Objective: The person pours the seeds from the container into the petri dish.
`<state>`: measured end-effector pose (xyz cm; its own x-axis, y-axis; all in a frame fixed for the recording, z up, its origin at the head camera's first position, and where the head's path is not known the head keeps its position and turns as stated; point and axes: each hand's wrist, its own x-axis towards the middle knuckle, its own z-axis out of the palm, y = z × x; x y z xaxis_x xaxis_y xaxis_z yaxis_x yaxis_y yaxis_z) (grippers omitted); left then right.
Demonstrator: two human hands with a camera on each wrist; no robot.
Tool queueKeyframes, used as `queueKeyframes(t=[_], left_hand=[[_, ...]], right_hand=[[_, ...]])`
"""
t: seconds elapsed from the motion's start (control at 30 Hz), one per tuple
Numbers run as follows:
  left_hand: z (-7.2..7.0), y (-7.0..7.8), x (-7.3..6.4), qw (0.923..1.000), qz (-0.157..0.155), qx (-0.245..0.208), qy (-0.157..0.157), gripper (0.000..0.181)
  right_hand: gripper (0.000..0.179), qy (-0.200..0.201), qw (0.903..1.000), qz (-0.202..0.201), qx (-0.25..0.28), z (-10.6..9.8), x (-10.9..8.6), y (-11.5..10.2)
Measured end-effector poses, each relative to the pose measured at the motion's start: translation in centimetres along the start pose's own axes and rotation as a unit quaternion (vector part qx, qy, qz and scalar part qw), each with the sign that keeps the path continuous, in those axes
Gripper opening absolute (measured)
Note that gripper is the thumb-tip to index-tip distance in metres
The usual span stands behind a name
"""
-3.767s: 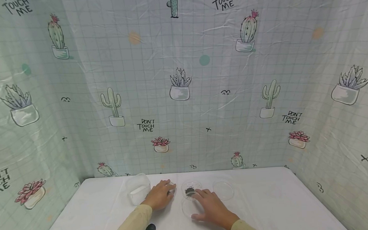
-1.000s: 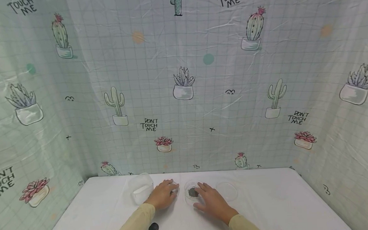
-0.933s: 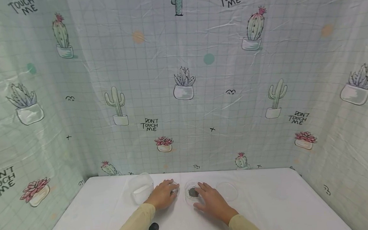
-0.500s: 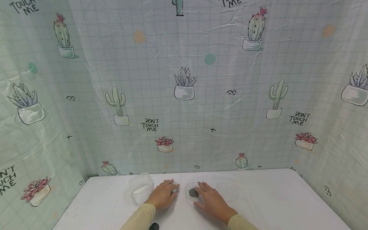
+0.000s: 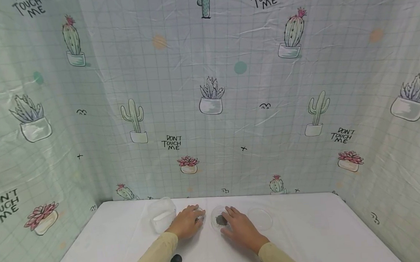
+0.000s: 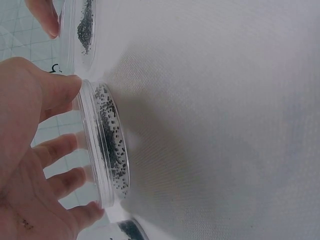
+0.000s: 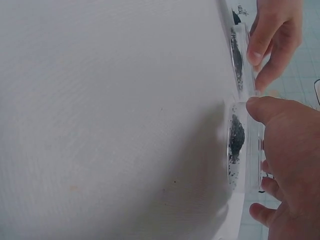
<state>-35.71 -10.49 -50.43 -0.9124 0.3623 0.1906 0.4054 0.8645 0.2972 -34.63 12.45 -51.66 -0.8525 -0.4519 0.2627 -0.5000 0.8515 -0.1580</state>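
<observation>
My left hand (image 5: 186,222) grips a round clear petri dish (image 6: 117,145) by its rim, thumb on one side and fingertips spread along the other. Dark granules lie scattered inside that dish. To its right, my right hand (image 5: 244,232) holds the lid (image 7: 255,150) of a second petri dish (image 5: 218,226), thumb at the near side of the edge. Seen from above, lid and dish line up. A heap of dark granules (image 7: 237,137) shows through this dish's wall. Both dishes stand side by side on the white table.
A clear round lid or dish (image 5: 261,218) lies right of my right hand. At the left stands a translucent plastic tub (image 5: 162,211). Another clear container with dark contents (image 6: 132,230) is partly hidden beside my left hand. A black object (image 5: 175,261) lies by my left sleeve.
Earlier, the right-hand lid lay nearer me, only overlapping its dish; it has moved back over the dish, with a slight shift since one second ago. The left hand stays on its dish.
</observation>
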Motion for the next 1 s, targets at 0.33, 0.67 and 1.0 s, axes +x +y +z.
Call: queueKeyframes(t=[0.33,0.67,1.0], left_hand=[[0.0,0.0,-0.1,1.0000,-0.002,0.004,-0.001,0.035],[-0.3,0.3,-0.2,1.0000,0.002,0.001,0.001,0.035],[-0.3,0.2,-0.3,1.0000,0.004,0.005,0.000,0.036]], right_hand=[[0.053,0.004,0.9999,-0.006,-0.011,-0.1,0.3,0.0],[0.053,0.004,0.9999,0.009,-0.014,-0.1,0.7,0.3],[0.050,-0.004,0.9997,0.022,-0.013,0.4,1.2,0.6]])
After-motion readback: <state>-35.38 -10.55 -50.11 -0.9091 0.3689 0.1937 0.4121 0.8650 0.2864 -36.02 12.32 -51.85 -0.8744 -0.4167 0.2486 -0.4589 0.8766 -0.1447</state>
